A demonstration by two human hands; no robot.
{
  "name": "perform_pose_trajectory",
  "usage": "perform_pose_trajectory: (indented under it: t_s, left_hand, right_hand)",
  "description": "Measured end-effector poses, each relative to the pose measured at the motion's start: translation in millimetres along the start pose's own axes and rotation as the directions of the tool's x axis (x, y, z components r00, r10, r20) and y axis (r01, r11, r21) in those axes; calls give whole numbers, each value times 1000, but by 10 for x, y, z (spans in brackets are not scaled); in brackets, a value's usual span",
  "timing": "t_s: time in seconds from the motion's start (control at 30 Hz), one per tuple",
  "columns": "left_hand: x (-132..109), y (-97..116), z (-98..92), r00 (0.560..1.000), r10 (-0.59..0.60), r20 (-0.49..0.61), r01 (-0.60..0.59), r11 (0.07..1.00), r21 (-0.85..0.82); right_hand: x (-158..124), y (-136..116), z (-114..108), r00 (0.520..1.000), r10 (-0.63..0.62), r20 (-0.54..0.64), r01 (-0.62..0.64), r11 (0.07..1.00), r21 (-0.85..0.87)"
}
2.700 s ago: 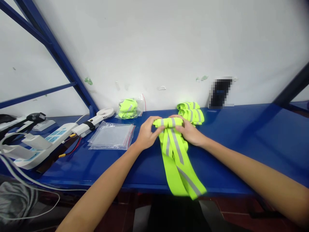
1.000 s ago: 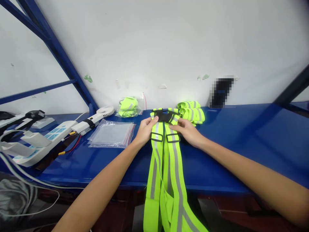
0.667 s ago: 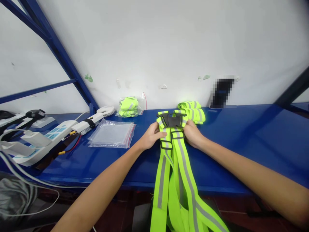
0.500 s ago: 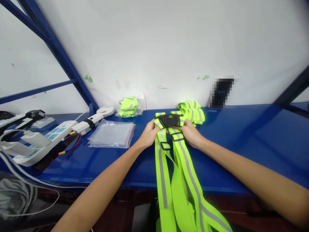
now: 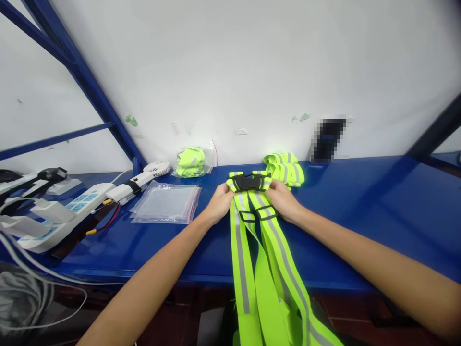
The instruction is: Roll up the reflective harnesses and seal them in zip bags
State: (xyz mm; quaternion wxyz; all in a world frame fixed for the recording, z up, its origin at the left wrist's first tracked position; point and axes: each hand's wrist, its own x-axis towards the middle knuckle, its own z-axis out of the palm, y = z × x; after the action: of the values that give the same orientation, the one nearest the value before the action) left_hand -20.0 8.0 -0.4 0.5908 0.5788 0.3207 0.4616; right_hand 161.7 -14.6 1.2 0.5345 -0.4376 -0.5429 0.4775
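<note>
Past the blue table's front edge (image 5: 194, 276) run neon straps (image 5: 242, 259), both hands (image 5: 220, 203) gripping them beside the buckle (image 5: 248, 182).

On your counter (image 5: 360, 192), the bagged bundle (image 5: 190, 162) sits near the back edge, left of the folded straps (image 5: 285, 174); the harness (image 5: 267, 288) runs from between your left grip (image 5: 220, 202) and right grip (image 5: 283, 199) past the front edge; flat bags (image 5: 165, 202), then power strip (image 5: 77, 206), lie further left.

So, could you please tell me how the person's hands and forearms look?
The left hand and right hand are ungloved. The left forearm and right forearm are slender, with no sleeve, watch or bracelet visible. Rings cannot be ruled out.
</note>
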Motion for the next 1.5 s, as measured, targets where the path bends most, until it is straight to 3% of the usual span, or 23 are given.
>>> perform_pose_trajectory:
  t_s: [0.13,0.33,0.5,0.67,0.77,0.93,1.07,1.27,1.5]
  left_hand:
    - [-6,3,25,1000,4,5,-4,1000,7]
    - [-3,-34,59,995,97,36,-100,990,96]
    - [5,-85,42,993,113,25,-116,978,174]
    - [3,-112,37,977,208,37,-206,903,377]
    - [3,-113,35,981,185,53,-190,886,424]
    - [5,-76,63,971,198,137,-230,931,283]
    - [3,-34,85,971,192,143,-215,963,164]
    - [0,-20,57,983,142,114,-161,972,174]
    - [-1,-10,44,987,144,75,-158,962,221]
  right_hand:
    - [8,12,-20,998,-57,-39,52,991,-121]
    - [-35,-32,26,973,-210,-96,179,947,-266]
    - [-58,-36,54,963,-242,-122,195,932,-306]
    - [-53,-18,56,953,-284,-108,237,917,-320]
    - [-57,5,67,931,-351,-103,299,892,-338]
    - [-59,64,80,883,-464,-72,392,813,-431]
    - [-51,89,74,875,-478,-74,393,792,-467]
    - [-43,80,76,904,-421,-68,368,851,-374]
    - [-72,39,114,903,-424,-75,385,873,-300]
